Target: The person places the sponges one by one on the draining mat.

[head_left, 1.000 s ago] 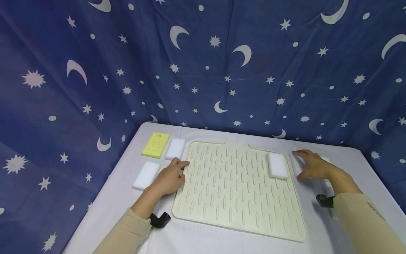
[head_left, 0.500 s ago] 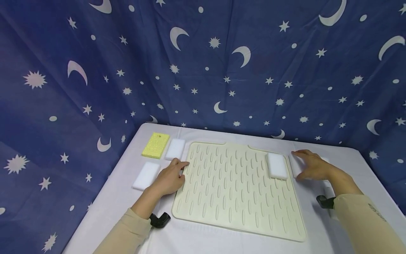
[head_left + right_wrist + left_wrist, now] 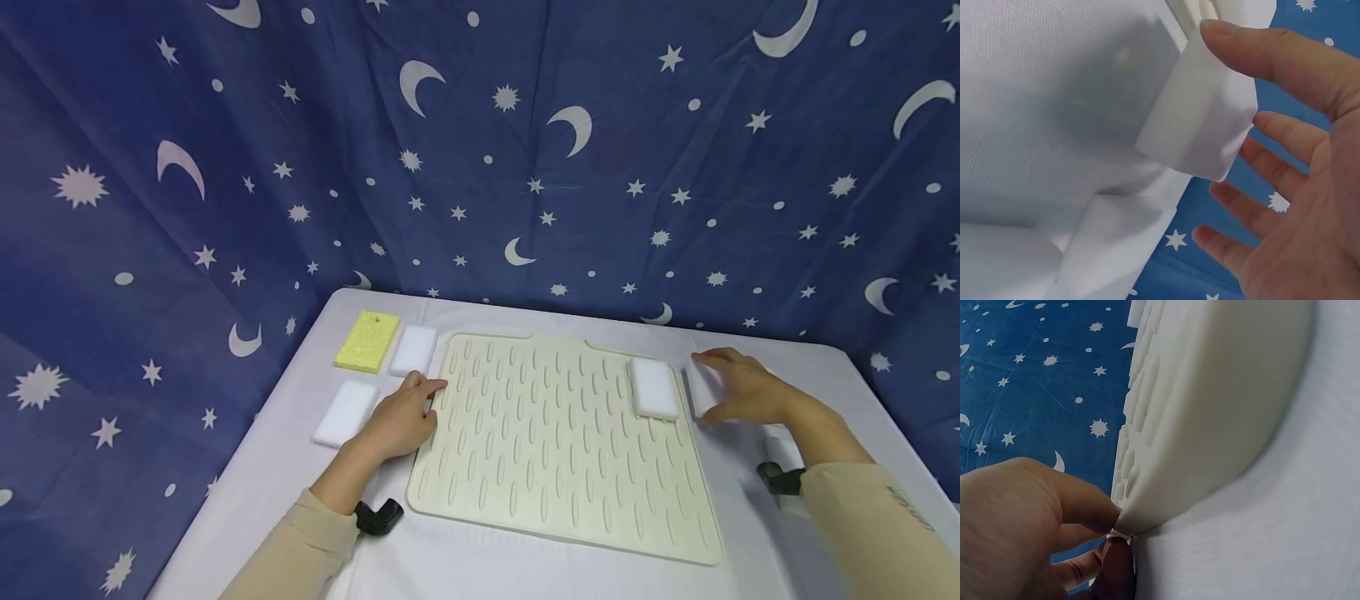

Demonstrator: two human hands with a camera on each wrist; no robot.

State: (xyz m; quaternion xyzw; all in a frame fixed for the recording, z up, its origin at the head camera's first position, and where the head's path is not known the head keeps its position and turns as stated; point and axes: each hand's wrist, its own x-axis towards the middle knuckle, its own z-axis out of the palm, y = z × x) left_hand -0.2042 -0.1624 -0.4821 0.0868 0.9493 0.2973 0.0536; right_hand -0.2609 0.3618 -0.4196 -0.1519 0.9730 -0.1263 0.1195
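Observation:
A cream ribbed drying mat (image 3: 540, 467) lies flat on the white-covered table. At its left edge my left hand (image 3: 401, 421) pinches the rim between index finger and thumb, seen close in the left wrist view. Just past the mat's right edge, my right hand (image 3: 750, 392) holds a white sponge block (image 3: 1200, 112). In the right wrist view the thumb lies on one long side and the index fingertip at the opposite side, the other fingers spread loosely. Another white sponge block (image 3: 654, 389) sits on the mat's upper right part.
Left of the mat are a yellow sponge (image 3: 367, 342) and two white blocks, one farther back (image 3: 414, 350) and one nearer (image 3: 347, 412). More white blocks, including one below the right wrist (image 3: 783, 457), lie at the right. A blue star-patterned curtain (image 3: 480, 167) hangs behind.
My right forearm has shifted slightly to the right, and a darker left side of the held sponge block shows more. The left hand and the mat stay put.

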